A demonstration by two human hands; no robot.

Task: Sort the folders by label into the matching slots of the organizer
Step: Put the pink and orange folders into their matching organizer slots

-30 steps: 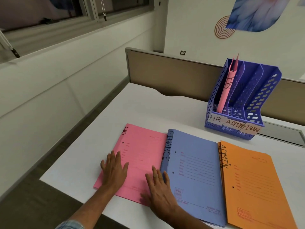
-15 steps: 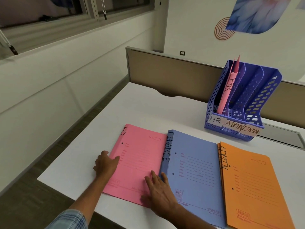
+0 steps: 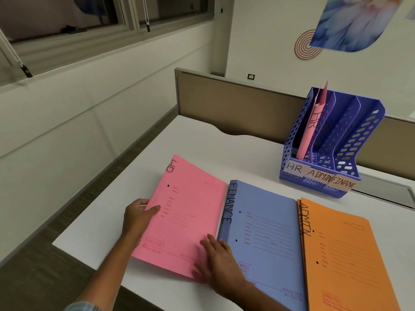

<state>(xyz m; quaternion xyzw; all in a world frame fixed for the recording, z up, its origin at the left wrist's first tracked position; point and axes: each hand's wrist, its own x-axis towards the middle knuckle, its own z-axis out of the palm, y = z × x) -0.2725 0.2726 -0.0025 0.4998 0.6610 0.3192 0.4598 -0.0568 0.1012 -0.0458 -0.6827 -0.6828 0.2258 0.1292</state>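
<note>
A pink folder (image 3: pixel 188 212) marked HR lies at the left of the white desk (image 3: pixel 179 144). My left hand (image 3: pixel 137 217) grips its left edge, thumb on top, and that edge is raised a little. My right hand (image 3: pixel 219 263) lies flat with spread fingers on its lower right corner, beside the blue FINANCE folder (image 3: pixel 265 239). An orange ADMIN folder (image 3: pixel 343 254) lies at the right. The blue organizer (image 3: pixel 350 140) stands at the back right, its slots labelled HR, ADMIN, FINANCE. One pink HR folder (image 3: pixel 312 124) stands in its left slot.
A beige partition (image 3: pixel 235 104) closes the far edge of the desk. A wall with a window ledge runs along the left, across a strip of floor. A grey cable flap (image 3: pixel 381 191) sits in the desk behind the organizer.
My left hand slid from the top of the pink folder to its left edge and took hold of it, lifting that side. My right hand stayed on the lower right corner.
</note>
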